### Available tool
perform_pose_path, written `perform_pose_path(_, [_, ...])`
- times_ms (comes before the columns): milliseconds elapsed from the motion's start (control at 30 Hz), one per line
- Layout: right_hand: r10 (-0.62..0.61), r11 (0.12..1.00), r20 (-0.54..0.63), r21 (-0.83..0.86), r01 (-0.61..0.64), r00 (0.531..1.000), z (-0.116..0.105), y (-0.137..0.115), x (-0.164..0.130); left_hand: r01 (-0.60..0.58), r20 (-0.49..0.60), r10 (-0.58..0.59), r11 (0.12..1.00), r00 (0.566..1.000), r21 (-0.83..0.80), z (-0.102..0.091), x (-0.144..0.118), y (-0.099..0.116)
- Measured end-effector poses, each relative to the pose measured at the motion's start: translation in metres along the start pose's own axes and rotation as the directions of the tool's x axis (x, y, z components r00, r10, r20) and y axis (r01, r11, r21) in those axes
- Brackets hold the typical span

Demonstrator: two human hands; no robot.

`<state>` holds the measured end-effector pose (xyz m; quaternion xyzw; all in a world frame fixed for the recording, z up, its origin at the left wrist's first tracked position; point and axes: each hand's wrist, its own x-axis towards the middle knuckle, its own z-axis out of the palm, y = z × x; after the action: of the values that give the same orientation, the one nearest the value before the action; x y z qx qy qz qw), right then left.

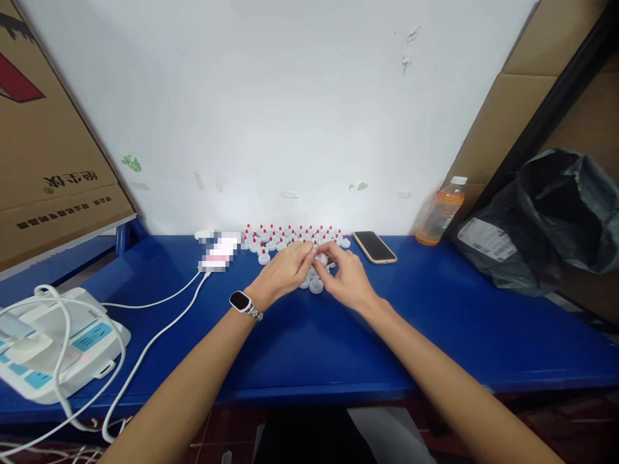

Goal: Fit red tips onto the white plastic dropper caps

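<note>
My right hand (347, 276) pinches a white cap (322, 259) between thumb and fingers. Fingers closed, my left hand (289, 267) meets it at the fingertips; whatever they grip is hidden. Under and between the hands lie several plain white caps (316, 285) on the blue table. Behind them stand rows of white caps with red tips (273, 236), partly covered by my fingers. One red-tipped cap (264, 257) sits apart, just left of my left hand.
A phone (374, 247) lies right of the caps, and an orange drink bottle (441, 211) stands by the wall. At right is a dark plastic bag (522, 225). A white power strip (62, 345) with looping cables (159, 328) occupies the left, near a cardboard box (58, 142).
</note>
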<state>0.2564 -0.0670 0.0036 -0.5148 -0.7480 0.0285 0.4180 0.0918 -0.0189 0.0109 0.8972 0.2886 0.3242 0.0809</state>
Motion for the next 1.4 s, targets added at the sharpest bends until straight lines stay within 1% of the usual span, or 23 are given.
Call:
perform_pose_path(33, [-0.014, 0.999, -0.017, -0.040, 0.013, 1.000, 0.000, 0.001, 0.000, 0.064, -0.050, -0.067, 0.996, 0.996, -0.055, 0.000, 0.002, -0.001])
perform_pose_path(67, [-0.020, 0.997, -0.035, -0.082, 0.017, 0.999, -0.001, 0.003, -0.001, 0.147, -0.124, -0.161, 0.982, 0.979, -0.120, -0.002, 0.003, -0.003])
perform_pose_path(100, [-0.009, 0.993, -0.054, -0.120, 0.002, 0.999, -0.002, 0.006, -0.001, 0.230, -0.206, -0.268, 0.954, 0.941, -0.192, -0.006, 0.005, -0.006])
perform_pose_path(133, [0.018, 0.988, -0.074, -0.148, -0.029, 0.997, -0.002, 0.010, -0.001, 0.297, -0.308, -0.372, 0.917, 0.876, -0.264, -0.010, 0.007, -0.009])
perform_pose_path(167, [0.056, 0.984, -0.098, -0.163, -0.072, 0.994, -0.003, 0.013, 0.000, 0.321, -0.374, -0.431, 0.891, 0.821, -0.323, -0.015, 0.008, -0.013])
perform_pose_path(200, [0.093, 0.981, -0.121, -0.159, -0.112, 0.988, -0.003, 0.017, 0.000, 0.302, -0.399, -0.431, 0.888, 0.809, -0.347, -0.020, 0.009, -0.017])
perform_pose_path(233, [0.117, 0.981, -0.142, -0.136, -0.137, 0.983, -0.002, 0.020, 0.001, 0.282, -0.382, -0.398, 0.903, 0.834, -0.325, -0.023, 0.008, -0.022])
perform_pose_path(267, [0.122, 0.985, -0.162, -0.101, -0.139, 0.979, -0.001, 0.023, 0.002, 0.260, -0.328, -0.342, 0.928, 0.881, -0.268, -0.025, 0.007, -0.026])
perform_pose_path(333, [0.090, 0.995, -0.206, -0.029, -0.098, 0.975, 0.002, 0.026, 0.004, 0.178, -0.178, -0.195, 0.978, 0.964, -0.107, -0.021, 0.002, -0.032])
perform_pose_path(367, [0.071, 0.997, -0.229, -0.003, -0.074, 0.971, 0.003, 0.027, 0.005, 0.147, -0.097, -0.150, 0.989, 0.984, -0.031, -0.017, -0.001, -0.034])
perform_pose_path(400, [0.060, 0.998, -0.247, 0.014, -0.059, 0.967, 0.004, 0.028, 0.006, 0.136, -0.032, -0.135, 0.990, 0.990, 0.036, -0.012, -0.003, -0.035])
perform_pose_path(467, [0.072, 0.997, -0.253, 0.031, -0.066, 0.965, 0.005, 0.031, 0.007, 0.118, 0.052, -0.125, 0.985, 0.991, 0.128, -0.004, -0.005, -0.036])
perform_pose_path(567, [0.128, 0.989, -0.194, 0.097, -0.111, 0.973, 0.003, 0.036, 0.008, 0.107, 0.092, -0.122, 0.982, 0.988, 0.156, -0.003, -0.004, -0.037])
perform_pose_path(633, [0.153, 0.978, -0.147, 0.166, -0.128, 0.977, 0.001, 0.036, 0.011, 0.110, 0.082, -0.120, 0.987, 0.989, 0.117, -0.009, -0.007, -0.038])
perform_pose_path(700, [0.157, 0.967, -0.117, 0.221, -0.128, 0.981, 0.002, 0.033, 0.016, 0.129, 0.044, -0.132, 0.990, 0.990, 0.064, -0.017, -0.013, -0.039])
perform_pose_path(800, [0.124, 0.961, -0.075, 0.259, -0.100, 0.990, 0.008, 0.025, 0.033, 0.208, -0.018, -0.208, 0.978, 0.978, -0.004, -0.028, -0.030, -0.041])
perform_pose_path(900, [0.086, 0.962, 0.025, 0.257, -0.089, 0.996, 0.025, 0.019, 0.061, 0.304, -0.021, -0.305, 0.951, 0.952, -0.047, -0.035, -0.043, -0.047])
perform_pose_path(1000, [0.030, 0.983, 0.159, 0.175, -0.058, 0.987, 0.048, 0.018, 0.092, 0.364, -0.045, -0.367, 0.929, 0.929, -0.065, -0.036, -0.047, -0.055])
perform_pose_path(1067, [-0.010, 0.998, 0.243, 0.069, -0.007, 0.970, 0.064, 0.020, 0.108, 0.374, -0.064, -0.378, 0.925, 0.923, -0.068, -0.034, -0.048, -0.058])
perform_pose_path(1133, [-0.039, 0.998, 0.338, -0.025, 0.051, 0.940, 0.075, 0.022, 0.118, 0.372, -0.056, -0.374, 0.927, 0.926, -0.045, -0.033, -0.048, -0.060])
perform_pose_path(1233, [-0.056, 0.989, 0.466, -0.098, 0.114, 0.883, 0.082, 0.023, 0.125, 0.371, -0.069, -0.368, 0.928, 0.927, 0.034, -0.035, -0.050, -0.063])
perform_pose_path(1333, [-0.033, 0.978, 0.540, -0.154, 0.138, 0.841, 0.082, 0.022, 0.126, 0.401, -0.166, -0.385, 0.913, 0.908, 0.076, -0.038, -0.052, -0.071])
perform_pose_path(1400, [-0.010, 0.973, 0.566, -0.183, 0.137, 0.825, 0.081, 0.021, 0.127, 0.417, -0.243, -0.386, 0.904, 0.890, 0.092, -0.039, -0.054, -0.077])
